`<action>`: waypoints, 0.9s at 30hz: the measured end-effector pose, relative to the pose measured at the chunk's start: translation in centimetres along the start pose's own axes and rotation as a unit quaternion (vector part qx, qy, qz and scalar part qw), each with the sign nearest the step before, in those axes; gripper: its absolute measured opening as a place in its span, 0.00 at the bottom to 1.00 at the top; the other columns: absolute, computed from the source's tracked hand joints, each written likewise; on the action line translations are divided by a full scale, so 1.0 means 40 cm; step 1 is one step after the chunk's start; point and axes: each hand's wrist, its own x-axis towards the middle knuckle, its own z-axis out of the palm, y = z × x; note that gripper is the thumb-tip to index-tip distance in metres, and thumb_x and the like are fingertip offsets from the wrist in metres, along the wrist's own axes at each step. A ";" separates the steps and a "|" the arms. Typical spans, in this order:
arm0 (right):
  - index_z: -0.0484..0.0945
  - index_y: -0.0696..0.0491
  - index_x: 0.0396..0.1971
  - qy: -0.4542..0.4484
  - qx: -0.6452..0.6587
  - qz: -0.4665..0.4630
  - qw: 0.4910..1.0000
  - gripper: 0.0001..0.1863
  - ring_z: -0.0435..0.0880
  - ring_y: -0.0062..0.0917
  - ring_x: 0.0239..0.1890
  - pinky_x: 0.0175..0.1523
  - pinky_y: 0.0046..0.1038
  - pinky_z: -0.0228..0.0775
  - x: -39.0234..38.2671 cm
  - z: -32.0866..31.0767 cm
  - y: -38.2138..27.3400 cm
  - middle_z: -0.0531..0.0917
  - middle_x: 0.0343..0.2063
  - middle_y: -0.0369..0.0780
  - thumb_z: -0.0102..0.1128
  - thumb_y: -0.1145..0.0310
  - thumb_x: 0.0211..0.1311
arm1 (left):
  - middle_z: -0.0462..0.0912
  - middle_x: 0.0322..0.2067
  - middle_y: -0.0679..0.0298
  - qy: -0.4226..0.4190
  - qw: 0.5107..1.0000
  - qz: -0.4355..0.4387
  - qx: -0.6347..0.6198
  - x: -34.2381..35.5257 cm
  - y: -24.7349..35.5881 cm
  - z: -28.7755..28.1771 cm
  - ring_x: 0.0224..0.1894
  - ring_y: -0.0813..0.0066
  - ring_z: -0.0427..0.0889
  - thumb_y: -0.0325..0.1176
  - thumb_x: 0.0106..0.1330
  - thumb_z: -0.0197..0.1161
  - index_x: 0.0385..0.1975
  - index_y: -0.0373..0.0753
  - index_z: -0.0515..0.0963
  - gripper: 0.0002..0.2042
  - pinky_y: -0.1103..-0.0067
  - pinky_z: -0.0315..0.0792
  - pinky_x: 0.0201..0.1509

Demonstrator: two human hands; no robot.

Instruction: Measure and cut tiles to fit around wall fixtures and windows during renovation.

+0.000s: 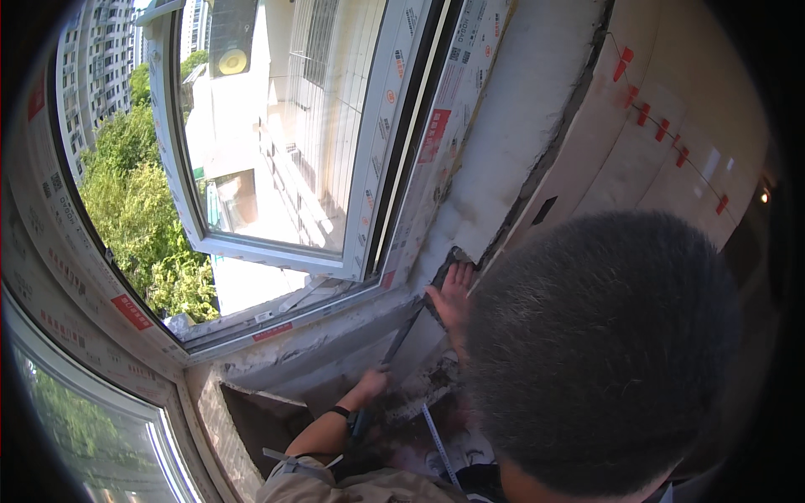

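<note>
Neither of my own hands shows in the frame. Another person's dark-haired head (604, 352) fills the lower right, close in front of me, and both visible hands appear to be that person's. Their left hand (373, 384), with a dark band at the wrist, is closed around a long, thin dark bar (400, 339). This bar slants up toward the wall corner beneath the window. Their right hand (454, 293) lies with fingers stretched on the wall by a broken, dark gap (457, 254). The head hides most of that right arm.
A white-framed window sash (277, 250) stands swung open at the upper left, trees (134, 184) outside. Red tile clips (662, 130) dot the pale wall panels (616, 159) at right. A pale marked strip, like a measuring tape (439, 443), hangs below the hands. Rough masonry (235, 427) edges a recess.
</note>
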 end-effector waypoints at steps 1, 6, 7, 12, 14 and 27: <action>0.54 0.66 0.60 -0.015 0.008 0.014 1.000 0.46 0.51 0.47 0.66 0.68 0.42 0.43 0.004 -0.039 -0.035 0.57 0.62 0.56 0.47 0.39 0.56 | 0.78 0.37 0.60 0.010 1.000 -0.002 -0.004 -0.004 -0.012 -0.010 0.37 0.72 0.75 0.33 0.59 0.54 0.56 0.33 0.69 0.24 0.77 0.70 0.41; 0.55 0.66 0.59 0.041 -0.029 0.038 0.998 0.47 0.53 0.45 0.66 0.68 0.39 0.45 -0.019 0.023 -0.027 0.59 0.61 0.55 0.44 0.36 0.55 | 0.76 0.25 0.67 0.014 0.997 0.019 -0.073 0.019 -0.018 0.015 0.24 0.78 0.72 0.29 0.61 0.53 0.44 0.36 0.75 0.12 0.80 0.67 0.26; 0.56 0.65 0.58 0.030 -0.020 0.065 0.997 0.47 0.54 0.45 0.66 0.68 0.39 0.46 -0.020 0.010 -0.037 0.59 0.61 0.55 0.42 0.35 0.55 | 0.76 0.25 0.67 0.012 0.997 0.019 -0.073 0.010 -0.007 0.022 0.24 0.78 0.72 0.29 0.61 0.53 0.44 0.36 0.75 0.12 0.80 0.67 0.26; 0.58 0.65 0.56 0.025 0.070 0.132 0.988 0.47 0.56 0.47 0.64 0.67 0.41 0.45 -0.006 -0.038 -0.101 0.60 0.60 0.57 0.37 0.33 0.56 | 0.74 0.25 0.66 -0.030 0.994 0.005 -0.104 -0.016 0.030 0.019 0.24 0.78 0.71 0.28 0.61 0.55 0.53 0.33 0.69 0.19 0.80 0.66 0.25; 0.60 0.68 0.55 0.025 0.037 0.074 0.996 0.49 0.57 0.53 0.62 0.67 0.46 0.41 -0.007 -0.037 -0.119 0.62 0.58 0.61 0.38 0.32 0.55 | 0.75 0.26 0.66 -0.033 0.994 0.008 -0.102 -0.028 0.045 0.030 0.24 0.78 0.71 0.28 0.61 0.54 0.54 0.33 0.68 0.20 0.80 0.66 0.25; 0.59 0.69 0.56 0.063 0.006 0.025 0.998 0.51 0.58 0.47 0.63 0.67 0.40 0.47 -0.014 0.034 -0.006 0.62 0.59 0.58 0.41 0.31 0.53 | 0.79 0.30 0.62 -0.048 0.999 -0.006 -0.013 -0.034 0.076 0.047 0.29 0.76 0.77 0.28 0.64 0.51 0.53 0.33 0.70 0.18 0.80 0.70 0.30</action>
